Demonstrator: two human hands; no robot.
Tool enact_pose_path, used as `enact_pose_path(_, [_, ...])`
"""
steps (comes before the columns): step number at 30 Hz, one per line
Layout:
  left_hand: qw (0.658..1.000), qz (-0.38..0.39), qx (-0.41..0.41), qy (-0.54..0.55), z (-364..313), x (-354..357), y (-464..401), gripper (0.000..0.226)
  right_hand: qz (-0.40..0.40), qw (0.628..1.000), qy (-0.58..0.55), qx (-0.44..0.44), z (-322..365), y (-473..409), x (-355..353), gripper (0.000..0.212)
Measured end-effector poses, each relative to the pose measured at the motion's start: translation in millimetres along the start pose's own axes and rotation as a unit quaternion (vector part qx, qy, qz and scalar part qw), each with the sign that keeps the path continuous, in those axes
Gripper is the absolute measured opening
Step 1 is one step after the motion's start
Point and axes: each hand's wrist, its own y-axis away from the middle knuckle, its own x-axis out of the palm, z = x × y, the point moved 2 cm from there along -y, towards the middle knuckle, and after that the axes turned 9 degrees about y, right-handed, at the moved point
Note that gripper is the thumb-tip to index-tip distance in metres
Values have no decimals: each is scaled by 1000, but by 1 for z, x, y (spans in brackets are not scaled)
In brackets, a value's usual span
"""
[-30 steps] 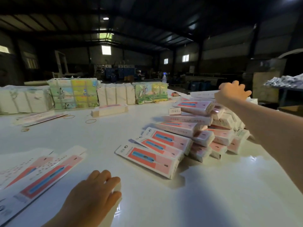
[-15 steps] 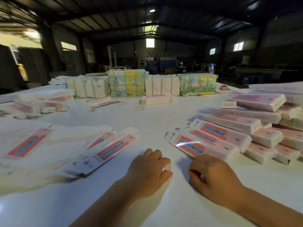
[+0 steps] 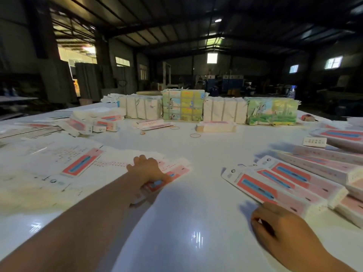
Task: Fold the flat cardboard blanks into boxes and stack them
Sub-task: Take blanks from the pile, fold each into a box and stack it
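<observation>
— Looking for containers: folded boxes (image 3: pixel 306 181) stacked at the right of the white counter (image 3: pixel 196 193), closed, contents hidden. Three overlapped along the near edge of the stack.

— Left hand (image 3: pixel 146 169)?

— Stretched forward, palm down, fingers curled over a flat blank (image 3: pixel 169 176) and gripping it on the counter, beside more blanks (image 3: pixel 78 165) spread at the left.

— Right hand (image 3: pixel 275 226)?

— Resting near the closest box, fingers loosely curled, nothing held.

— Further back?

— Wrapped bundles (image 3: pixel 182 105) in a row; three rubber bands (image 3: pixel 195 135) loose before them.
</observation>
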Motion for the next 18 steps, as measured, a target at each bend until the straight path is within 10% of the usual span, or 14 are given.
enact_pose_path(13, [973,-87,124,173,-46,-30,30,22,33,998,-49,-6,-5,-1,3,20])
enact_pose_path(18, [911,21,244,332,-72,-8,93,44,35,998,-50,6,-6,0,5,27])
